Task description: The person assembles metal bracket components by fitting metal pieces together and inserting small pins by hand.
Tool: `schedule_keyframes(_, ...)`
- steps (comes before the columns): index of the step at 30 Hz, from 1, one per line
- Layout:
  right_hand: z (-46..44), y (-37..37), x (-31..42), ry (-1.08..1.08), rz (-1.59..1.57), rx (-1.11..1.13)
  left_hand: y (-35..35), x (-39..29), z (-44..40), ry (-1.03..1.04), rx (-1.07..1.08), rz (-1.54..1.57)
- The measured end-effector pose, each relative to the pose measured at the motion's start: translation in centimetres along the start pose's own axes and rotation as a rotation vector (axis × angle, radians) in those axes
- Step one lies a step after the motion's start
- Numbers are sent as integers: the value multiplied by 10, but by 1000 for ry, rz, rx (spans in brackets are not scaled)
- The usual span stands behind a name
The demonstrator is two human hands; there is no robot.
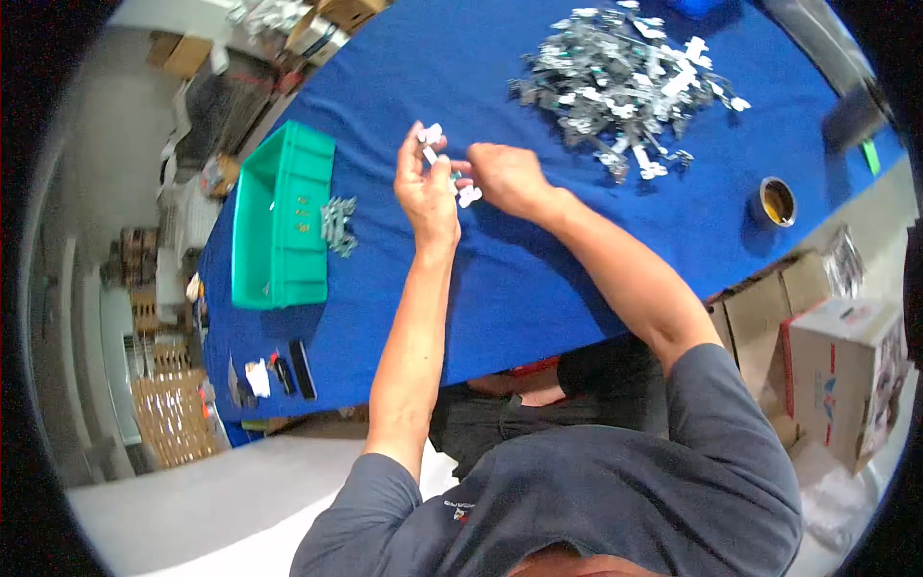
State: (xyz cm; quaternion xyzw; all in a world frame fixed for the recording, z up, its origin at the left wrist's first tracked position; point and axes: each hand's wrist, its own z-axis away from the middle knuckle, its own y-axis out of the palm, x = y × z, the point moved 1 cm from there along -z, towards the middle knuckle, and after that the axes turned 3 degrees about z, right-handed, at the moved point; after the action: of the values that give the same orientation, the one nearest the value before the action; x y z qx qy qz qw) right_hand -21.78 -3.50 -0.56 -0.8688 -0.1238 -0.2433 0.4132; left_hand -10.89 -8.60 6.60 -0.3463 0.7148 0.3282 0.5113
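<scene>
My left hand (430, 204) is raised over the blue cloth, its fingers closed around a small white-and-metal part (430, 154). White ends of the part stick out above the fingertips and below the thumb. Close by on the right, my right hand (510, 180) has its fingers curled in toward the part; what they pinch, if anything, is hidden. A big heap of similar white-and-metal parts (625, 91) lies farther back on the right. Beside a green plastic bin (306, 260), a small group of grey metal pieces (337, 226) rests on the cloth.
A blue cloth (413, 67) covers the table. At its right stands a cup of amber liquid (777, 203). A dark flat object (302, 369) and small tools lie at the front left. Cardboard boxes (836, 375) stand on the floor at right.
</scene>
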Motion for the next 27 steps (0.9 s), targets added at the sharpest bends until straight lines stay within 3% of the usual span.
schedule_keyframes(2, -2, 0, 0, 121, -15, 49, -40, 20, 12, -73, -60, -149)
schedule_keyframes(5, -2, -2, -3, 45, 37, -10, -60, 20, 45, -156, -39, -484)
schedule_keyframes(6, -2, 1, -5, 0, 17, -33, -68, 34, 50, -8, -48, -726)
schedule_keyframes(7, -3, 2, -7, 35, 21, 8, -69, 32, 51, 421, -33, -1037)
schedule_keyframes(8, -2, 2, -7, 74, 32, 52, -63, 16, 56, 351, 1, -1150)
schedule_keyframes(12, -2, -2, -7, 64, -69, 26, -64, 10, 55, 222, 18, -1123)
schedule_keyframes(16, -4, -7, -4, 91, -93, 63, -98, 1, 68, 286, -41, -974)
schedule_keyframes(18, -4, -7, -6, 103, -128, 70, -139, -27, 89, 272, -92, -945)
schedule_keyframes(27, -4, -6, -7, 106, -153, 70, -431, -88, 197, 82, -412, -1722)
